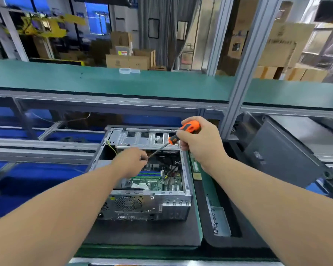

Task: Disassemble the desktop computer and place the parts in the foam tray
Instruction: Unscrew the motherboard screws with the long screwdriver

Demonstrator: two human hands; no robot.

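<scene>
An open desktop computer case lies on a black mat in the middle of the bench, its green motherboard exposed inside. My right hand grips the orange handle of a screwdriver above the case's far right corner. Its shaft slants down to the left. My left hand pinches the screwdriver's tip end over the case interior. A black foam tray lies to the right of the case, with a metal bracket in one slot.
A dark grey side panel leans at the right beyond the tray. A green shelf runs across above the bench, carried by an aluminium post. Blue bins sit to the left. Cardboard boxes stand in the background.
</scene>
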